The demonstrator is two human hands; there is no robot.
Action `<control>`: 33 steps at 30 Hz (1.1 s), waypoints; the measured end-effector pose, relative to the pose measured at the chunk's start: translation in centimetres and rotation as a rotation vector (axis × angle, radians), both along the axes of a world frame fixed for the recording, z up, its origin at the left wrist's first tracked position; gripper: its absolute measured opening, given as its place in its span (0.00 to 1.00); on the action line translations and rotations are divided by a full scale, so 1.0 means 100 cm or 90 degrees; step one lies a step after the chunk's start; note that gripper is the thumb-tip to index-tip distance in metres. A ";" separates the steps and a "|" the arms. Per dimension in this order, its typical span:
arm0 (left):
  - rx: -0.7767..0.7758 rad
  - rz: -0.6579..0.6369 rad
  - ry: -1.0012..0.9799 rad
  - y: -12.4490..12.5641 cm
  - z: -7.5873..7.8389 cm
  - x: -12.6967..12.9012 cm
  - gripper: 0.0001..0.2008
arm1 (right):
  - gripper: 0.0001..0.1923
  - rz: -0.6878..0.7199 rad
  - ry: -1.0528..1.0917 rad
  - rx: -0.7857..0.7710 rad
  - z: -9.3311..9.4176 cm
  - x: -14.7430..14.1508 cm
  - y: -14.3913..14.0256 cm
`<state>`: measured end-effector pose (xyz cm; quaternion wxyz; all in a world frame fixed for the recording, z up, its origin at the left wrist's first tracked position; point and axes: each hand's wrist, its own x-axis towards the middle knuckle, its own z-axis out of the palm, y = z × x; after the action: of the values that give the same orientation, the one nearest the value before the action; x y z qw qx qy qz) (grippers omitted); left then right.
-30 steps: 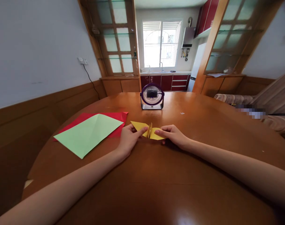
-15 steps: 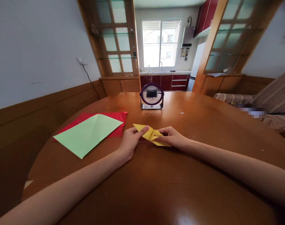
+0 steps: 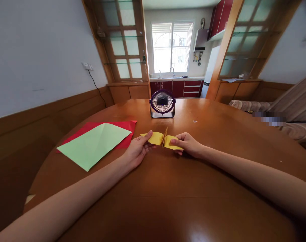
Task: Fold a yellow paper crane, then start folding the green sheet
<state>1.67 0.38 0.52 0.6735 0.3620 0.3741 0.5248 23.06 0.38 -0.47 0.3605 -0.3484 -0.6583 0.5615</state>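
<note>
A folded yellow origami paper [image 3: 156, 138] is held just above the table between both hands. My left hand [image 3: 138, 148] pinches its left wing, thumb on top and fingers beneath. My right hand [image 3: 189, 144] grips the opposite wing the same way, thumb pressed on its upper face. Between the wings, a narrow folded ridge stands up with a thin point rising from it. Parts of both wings are hidden under the thumbs.
Left of my hands, a light green sheet [image 3: 96, 144] lies over a red sheet [image 3: 79, 129] on the brown wooden table [image 3: 153, 208]. A small purple fan [image 3: 163, 102] stands beyond the paper. A tiny white scrap [image 3: 194, 121] lies to the right of the fan.
The yellow paper has been turned and its two wings spread apart, so the middle folds now stand upright. Both hands have shifted their grip onto the wings; the sheets and fan stay put.
</note>
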 end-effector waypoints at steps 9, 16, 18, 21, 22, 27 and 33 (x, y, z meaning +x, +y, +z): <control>-0.037 0.068 -0.032 0.022 0.003 -0.018 0.08 | 0.18 0.084 0.041 -0.086 0.004 0.026 0.022; 0.001 0.130 -0.017 0.027 -0.001 -0.021 0.07 | 0.18 -0.009 -0.012 -0.058 0.012 0.036 0.027; 0.001 0.126 -0.019 0.027 -0.001 -0.021 0.06 | 0.20 -0.029 -0.019 -0.035 0.013 0.039 0.029; -0.006 0.109 -0.021 0.025 -0.001 -0.021 0.05 | 0.20 -0.023 -0.037 -0.018 0.012 0.042 0.032; -0.008 0.105 -0.022 0.024 0.000 -0.021 0.03 | 0.19 -0.018 -0.047 -0.017 0.012 0.043 0.033; 0.027 0.103 0.015 0.021 0.000 -0.021 0.10 | 0.16 0.034 -0.112 -0.011 0.011 0.049 0.036; 0.090 0.118 0.070 0.018 -0.004 -0.019 0.18 | 0.17 0.138 -0.161 0.007 0.028 0.051 0.033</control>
<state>-0.19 2.18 0.09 0.5735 0.4009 0.4042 0.5891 28.16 3.71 2.29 0.2140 -0.3408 -0.7354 0.5452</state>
